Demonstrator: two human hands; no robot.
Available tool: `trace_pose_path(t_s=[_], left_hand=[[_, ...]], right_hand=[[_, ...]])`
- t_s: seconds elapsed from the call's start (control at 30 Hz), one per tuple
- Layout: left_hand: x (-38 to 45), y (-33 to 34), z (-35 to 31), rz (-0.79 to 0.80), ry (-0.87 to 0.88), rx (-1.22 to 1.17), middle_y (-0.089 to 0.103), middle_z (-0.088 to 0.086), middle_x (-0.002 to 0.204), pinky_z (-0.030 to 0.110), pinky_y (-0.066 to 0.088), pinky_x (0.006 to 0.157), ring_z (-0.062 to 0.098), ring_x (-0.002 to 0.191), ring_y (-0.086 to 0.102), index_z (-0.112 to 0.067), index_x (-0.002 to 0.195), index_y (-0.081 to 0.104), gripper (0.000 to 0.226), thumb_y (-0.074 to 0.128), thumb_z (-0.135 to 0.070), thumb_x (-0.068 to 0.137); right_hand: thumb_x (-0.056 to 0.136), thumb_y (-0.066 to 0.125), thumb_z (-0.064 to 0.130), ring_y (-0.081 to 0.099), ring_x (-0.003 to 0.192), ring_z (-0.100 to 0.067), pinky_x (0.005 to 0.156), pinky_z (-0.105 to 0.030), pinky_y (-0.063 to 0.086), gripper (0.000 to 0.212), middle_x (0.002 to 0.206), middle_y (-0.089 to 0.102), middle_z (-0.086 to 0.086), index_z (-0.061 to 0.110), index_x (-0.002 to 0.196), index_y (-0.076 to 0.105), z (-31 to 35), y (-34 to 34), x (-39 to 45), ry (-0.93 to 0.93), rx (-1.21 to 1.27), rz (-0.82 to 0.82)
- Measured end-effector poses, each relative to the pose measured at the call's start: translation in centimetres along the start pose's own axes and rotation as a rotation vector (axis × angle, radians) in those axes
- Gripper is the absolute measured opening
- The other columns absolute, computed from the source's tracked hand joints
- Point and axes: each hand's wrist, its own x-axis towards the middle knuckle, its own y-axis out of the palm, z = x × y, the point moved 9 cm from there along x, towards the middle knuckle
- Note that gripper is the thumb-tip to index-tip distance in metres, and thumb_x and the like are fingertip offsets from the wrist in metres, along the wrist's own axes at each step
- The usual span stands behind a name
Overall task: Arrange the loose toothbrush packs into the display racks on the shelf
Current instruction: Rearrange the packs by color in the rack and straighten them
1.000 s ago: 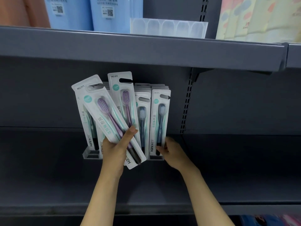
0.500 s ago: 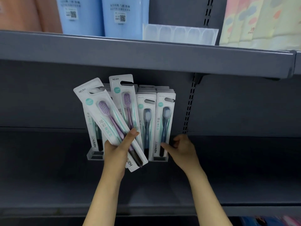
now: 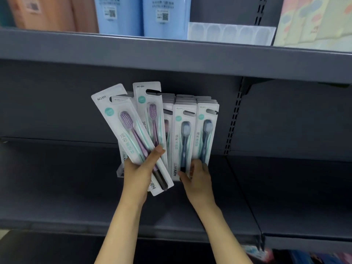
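A person's left hand (image 3: 138, 168) grips a fan of purple toothbrush packs (image 3: 133, 138) in front of the clear rack (image 3: 120, 171) on the grey shelf (image 3: 57, 187), fingers closed around them. The right hand (image 3: 197, 176) pinches the blue packs (image 3: 194, 138) already standing in the rack's right-hand rows. Those rows look filled; the purple packs remain to be placed.

The toothbrush packs (image 3: 131, 134) at frame centre are glossy white card under clear plastic blisters that catch the light. The display rack (image 3: 120, 171) is clear plastic. The shelf (image 3: 76, 187) looks like matt dark-grey painted metal, smooth. Upper centre, the blue bottles (image 3: 141, 16) look like smooth plastic.
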Motion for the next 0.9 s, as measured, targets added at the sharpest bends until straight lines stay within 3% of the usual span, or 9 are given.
trace_pose_path(t_s=[0.1, 0.37, 0.47, 0.57, 0.73, 0.9], left_hand=[[0.1, -0.6, -0.3, -0.001, 0.015, -0.005, 0.075, -0.005, 0.089, 0.018, 0.053, 0.067, 0.013, 0.093, 0.070, -0.008, 0.106, 0.069, 0.038, 0.078, -0.015, 0.070], [0.5, -1.4, -0.5, -0.001, 0.017, -0.004, 0.075, -0.003, 0.087, 0.018, 0.053, 0.067, 0.012, 0.090, 0.071, -0.006, 0.106, 0.069, 0.047, 0.079, -0.022, 0.063], [0.7, -1.3, -0.7, 0.026, 0.022, -0.019, 0.075, -0.002, 0.092, 0.017, 0.053, 0.068, 0.013, 0.092, 0.070, -0.003, 0.111, 0.067, 0.053, 0.083, -0.017, 0.062], [0.7, -1.3, -0.6, 0.039, 0.023, -0.033, 0.074, -0.001, 0.092, 0.016, 0.053, 0.069, 0.012, 0.093, 0.070, -0.001, 0.113, 0.066, 0.058, 0.085, -0.019, 0.061], [0.8, -1.6, -0.2, 0.033, 0.011, -0.041, 0.075, -0.003, 0.090, 0.018, 0.053, 0.070, 0.015, 0.094, 0.070, -0.003, 0.110, 0.067, 0.054, 0.080, -0.024, 0.062], [0.8, -1.9, -0.2, 0.034, 0.012, -0.054, 0.074, -0.001, 0.094, 0.022, 0.055, 0.074, 0.015, 0.096, 0.070, -0.006, 0.112, 0.067, 0.056, 0.079, -0.026, 0.062]], right_hand=[[0.090, 0.061, 0.022, 0.053, 0.101, -0.022, 0.088, -0.030, 0.047, 0.033, 0.114, 0.048, -0.009, 0.007, 0.117, 0.047, 0.2, 0.3, 0.0, -0.002, -0.023, 0.007], [0.096, 0.050, 0.029, 0.058, 0.097, -0.023, 0.086, -0.038, 0.047, 0.031, 0.115, 0.051, -0.004, 0.010, 0.119, 0.041, 0.8, 0.7, -0.1, -0.003, -0.158, 0.033], [0.097, 0.047, 0.028, 0.058, 0.095, -0.021, 0.079, -0.032, 0.045, 0.028, 0.113, 0.051, -0.002, 0.010, 0.118, 0.040, 1.0, 0.9, -0.3, -0.001, -0.184, 0.043], [0.098, 0.044, 0.026, 0.054, 0.088, -0.018, 0.070, -0.025, 0.034, 0.026, 0.109, 0.051, -0.001, 0.009, 0.117, 0.040, 1.3, 0.7, -0.2, -0.015, -0.229, 0.036], [0.099, 0.042, 0.026, 0.051, 0.081, -0.016, 0.069, -0.023, 0.032, 0.025, 0.108, 0.049, -0.001, 0.008, 0.116, 0.039, 1.7, 0.9, -0.4, -0.031, -0.254, 0.054], [0.100, 0.038, 0.028, 0.041, 0.060, -0.002, 0.046, -0.015, 0.029, 0.016, 0.077, 0.042, 0.010, 0.016, 0.105, 0.029, 2.3, 0.2, 0.0, 0.000, -0.120, 0.063]])
